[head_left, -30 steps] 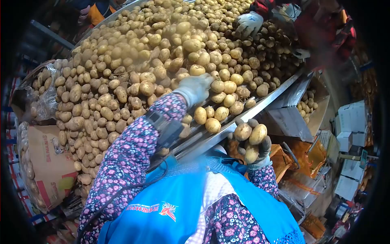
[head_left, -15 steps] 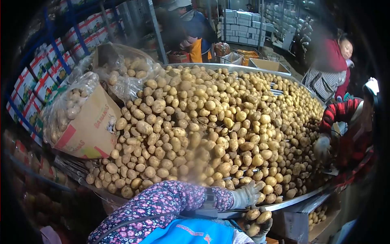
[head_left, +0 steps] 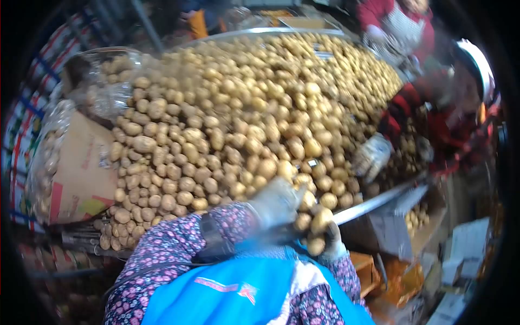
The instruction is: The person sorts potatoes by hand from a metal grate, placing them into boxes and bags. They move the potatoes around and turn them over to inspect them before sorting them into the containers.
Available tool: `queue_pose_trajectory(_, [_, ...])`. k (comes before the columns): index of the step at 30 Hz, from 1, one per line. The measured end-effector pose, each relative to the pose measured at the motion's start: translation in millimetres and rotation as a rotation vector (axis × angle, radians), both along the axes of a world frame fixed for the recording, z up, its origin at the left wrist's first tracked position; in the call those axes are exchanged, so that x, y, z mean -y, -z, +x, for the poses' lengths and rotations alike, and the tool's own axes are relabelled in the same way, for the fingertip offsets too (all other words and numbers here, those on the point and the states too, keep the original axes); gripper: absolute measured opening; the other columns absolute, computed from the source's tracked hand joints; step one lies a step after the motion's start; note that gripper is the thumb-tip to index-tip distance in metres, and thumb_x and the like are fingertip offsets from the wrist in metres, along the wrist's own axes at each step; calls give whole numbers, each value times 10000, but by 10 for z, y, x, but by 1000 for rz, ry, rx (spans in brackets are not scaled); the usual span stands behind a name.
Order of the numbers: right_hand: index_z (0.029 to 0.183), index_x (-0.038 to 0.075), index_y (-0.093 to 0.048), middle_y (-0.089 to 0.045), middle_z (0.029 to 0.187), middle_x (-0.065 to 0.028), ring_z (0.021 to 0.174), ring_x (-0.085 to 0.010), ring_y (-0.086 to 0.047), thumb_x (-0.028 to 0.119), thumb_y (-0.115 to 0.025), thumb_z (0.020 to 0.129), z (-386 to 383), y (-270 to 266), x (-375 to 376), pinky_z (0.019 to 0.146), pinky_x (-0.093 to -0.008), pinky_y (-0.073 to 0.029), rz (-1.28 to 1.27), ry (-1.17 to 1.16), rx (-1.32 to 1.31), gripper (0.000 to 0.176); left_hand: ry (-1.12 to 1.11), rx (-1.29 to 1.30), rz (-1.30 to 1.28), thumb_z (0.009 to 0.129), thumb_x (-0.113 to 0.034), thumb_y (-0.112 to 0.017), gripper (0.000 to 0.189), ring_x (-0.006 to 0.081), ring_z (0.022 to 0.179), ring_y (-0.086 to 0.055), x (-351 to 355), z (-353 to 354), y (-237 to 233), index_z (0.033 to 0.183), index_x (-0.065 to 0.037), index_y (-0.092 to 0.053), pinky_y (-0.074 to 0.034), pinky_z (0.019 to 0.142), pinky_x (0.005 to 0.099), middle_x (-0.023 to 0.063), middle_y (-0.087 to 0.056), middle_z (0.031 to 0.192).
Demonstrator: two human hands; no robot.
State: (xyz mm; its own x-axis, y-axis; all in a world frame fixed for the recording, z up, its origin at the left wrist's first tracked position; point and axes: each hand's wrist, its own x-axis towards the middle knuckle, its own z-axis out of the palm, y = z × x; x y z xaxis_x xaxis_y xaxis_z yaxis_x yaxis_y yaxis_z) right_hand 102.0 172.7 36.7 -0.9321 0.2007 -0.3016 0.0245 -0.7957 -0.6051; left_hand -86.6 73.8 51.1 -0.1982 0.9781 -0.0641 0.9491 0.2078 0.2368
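Note:
A large heap of potatoes covers the metal-edged table. My left hand, in a pale glove, is over the front of the heap, its fingers beside potatoes but smeared by motion. Just beyond the front edge, my right hand, also gloved, is wrapped round the side of several potatoes close to my blue vest. Those potatoes partly hide its fingers.
A tilted cardboard box and plastic bags stand at the left. At right, a co-worker's gloved hand reaches to the heap; another person is behind. An open box with potatoes sits below the right edge.
The view has tipped down and turned right. My left hand has moved nearer my right hand, which is raised with its potatoes to the table's edge. The co-worker's hand has shifted over the heap.

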Motion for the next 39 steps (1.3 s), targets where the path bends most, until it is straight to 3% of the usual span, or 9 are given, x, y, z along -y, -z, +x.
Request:
queue_pose_trajectory(3, [1408,30,-401,-583,1212,-131,1056,-238,-594,497,-748,756,-45,-102,-2,860,-328,-525,-108,-38,-12,874,-55,-23,38,859,-165,-549,313,337,745,-656,57,67,26,1143,-35,-542,-504,717,425,126,-668,772])
queue_pose_trajectory(8, [1411,94,-445,-593,1222,-139,993,-257,-656,501,-834,708,-106,-133,-4,689,-340,-598,-183,1,-70,901,-47,52,-43,819,-127,-578,450,376,774,-653,11,99,38,1247,-27,-481,-514,704,483,180,-659,788])
queue_pose_trajectory(13, [1432,98,-432,-572,1275,-134,1024,-250,-652,586,-808,706,-44,119,-120,622,-318,-588,-203,58,-202,953,-222,780,-19,852,-170,-620,562,310,805,-680,57,-130,-218,1394,-87,-496,-543,754,388,147,-705,908])
queue_pose_trajectory(16, [1472,180,-410,-491,1369,-163,1124,-356,-589,688,-735,720,58,313,-260,565,-293,-530,-187,69,-352,964,-172,-23,115,875,-258,-640,541,289,1078,-605,4,-308,-54,1388,-150,-505,-467,942,424,128,-632,1221])
queue_pose_trajectory(19, [1505,221,-381,-362,1486,-190,1173,-453,-543,716,-665,770,144,530,-345,568,-301,-560,-305,157,-436,930,28,-318,-18,882,-306,-627,511,295,1157,-554,-225,-412,191,1361,-165,-516,-425,998,427,128,-525,1373])
queue_pose_trajectory(21, [1456,182,-433,-482,1387,-167,1158,-409,-555,626,-774,728,208,463,-378,660,-357,-528,-433,212,-420,919,28,-228,-289,884,-296,-627,465,321,1119,-580,-483,-561,142,1322,-165,-542,-465,962,421,148,-501,1381])
queue_pose_trajectory(27, [1430,129,-452,-591,1278,-139,1111,-341,-607,589,-752,773,186,227,-372,719,-417,-573,-313,231,-276,856,-134,632,400,848,-240,-678,522,331,1265,-539,-353,-322,-126,1319,-48,-566,-432,1059,394,192,-576,1343])
queue_pose_trajectory(31, [1371,119,-521,-646,1209,-116,995,-223,-666,528,-680,870,119,594,-117,712,-349,-597,-507,184,-168,666,410,376,531,808,-164,-716,515,432,1170,-551,-418,317,-326,1276,0,-580,-464,997,489,263,-547,1291])
queue_pose_trajectory(39, [1333,51,-549,-672,1177,-119,958,-227,-697,465,-639,922,4,738,-142,767,-337,-605,-596,160,-443,590,309,352,563,725,-243,-789,709,464,1156,-528,-519,495,-215,1323,2,-496,-462,966,549,268,-499,1313])
